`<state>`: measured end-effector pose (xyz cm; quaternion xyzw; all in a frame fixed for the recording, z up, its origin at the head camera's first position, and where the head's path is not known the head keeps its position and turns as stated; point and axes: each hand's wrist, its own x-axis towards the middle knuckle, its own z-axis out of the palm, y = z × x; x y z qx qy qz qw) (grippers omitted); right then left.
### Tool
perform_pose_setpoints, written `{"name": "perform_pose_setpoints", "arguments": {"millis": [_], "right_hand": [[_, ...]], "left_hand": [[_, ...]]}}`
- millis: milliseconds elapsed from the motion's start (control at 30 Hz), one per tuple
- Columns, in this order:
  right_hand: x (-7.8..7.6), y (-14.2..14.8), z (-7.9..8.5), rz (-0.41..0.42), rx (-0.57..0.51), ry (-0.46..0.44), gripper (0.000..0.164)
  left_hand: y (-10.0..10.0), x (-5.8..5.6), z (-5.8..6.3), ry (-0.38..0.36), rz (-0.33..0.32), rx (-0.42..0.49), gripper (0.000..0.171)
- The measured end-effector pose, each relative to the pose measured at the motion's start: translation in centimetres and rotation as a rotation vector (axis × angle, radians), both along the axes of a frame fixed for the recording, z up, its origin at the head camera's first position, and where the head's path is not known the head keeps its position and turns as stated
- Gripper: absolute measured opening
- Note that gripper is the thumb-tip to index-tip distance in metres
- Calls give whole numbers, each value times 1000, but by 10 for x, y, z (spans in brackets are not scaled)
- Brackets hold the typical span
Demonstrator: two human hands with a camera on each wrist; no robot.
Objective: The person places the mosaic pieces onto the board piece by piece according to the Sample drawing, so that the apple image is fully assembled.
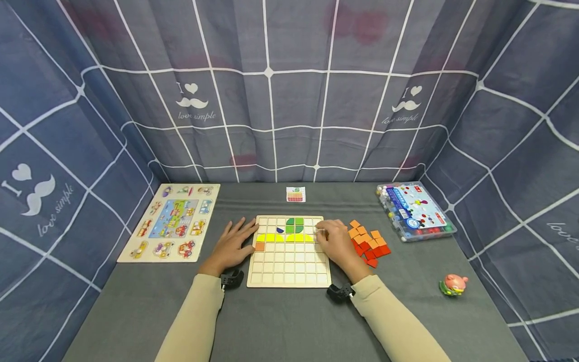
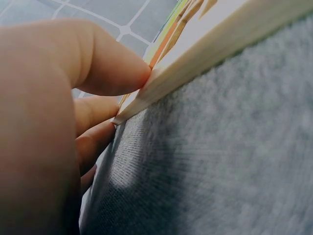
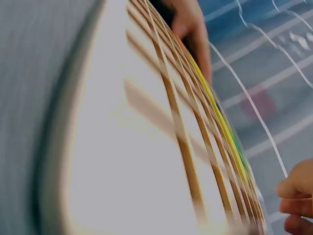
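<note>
So the board (image 1: 289,277) is set in the middle of the cloth (image 1: 276,322), between both hands, and by the look of it tile-filling is the step in hand. Green tiles (image 1: 290,229) and a blue one (image 1: 280,230) are seated toward the far side, a yellow row (image 1: 280,238) is laid below, and one orange tile (image 1: 260,246) is parked at the left of the next row. The right edge is being covered by the right hand (image 1: 335,242), fingers bent; whether a tile is pinched can't be told. The left hand (image 1: 231,245) is spread loose, nothing gripped, thumb rested on the left edge. Next, more orange probably needs to be picked from the pile (image 1: 367,243). The board is squared to the near side; no clear long axis can be made out, but the yellow row is run left to right.
</note>
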<state>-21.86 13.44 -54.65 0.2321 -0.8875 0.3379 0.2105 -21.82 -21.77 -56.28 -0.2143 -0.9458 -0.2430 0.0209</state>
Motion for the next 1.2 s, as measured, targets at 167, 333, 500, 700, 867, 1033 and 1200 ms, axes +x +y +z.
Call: {"name": "perform_pose_setpoints", "arguments": {"millis": [167, 333, 500, 700, 867, 1033, 1200], "right_hand": [[-2, 39, -6, -33, 7, -58, 21], [-2, 50, -9, 17, 46, -154, 24], [-1, 41, -6, -30, 96, -196, 21], [4, 25, -5, -168, 142, -167, 17], [8, 18, 0, -233, 149, -201, 23], [8, 20, 2, -205, 151, -219, 21], [1, 32, 0, -58, 146, -197, 11]], "left_hand": [[0, 0, 1, 9, -4, 3, 70], [-1, 2, 4, -6, 4, -1, 70], [-1, 2, 4, 1, 3, -3, 69], [-1, 2, 4, -7, 1, -3, 70], [0, 1, 3, -5, 0, -5, 70], [0, 2, 3, -3, 1, -3, 71], [0, 2, 3, 2, -1, 5, 70]]}}
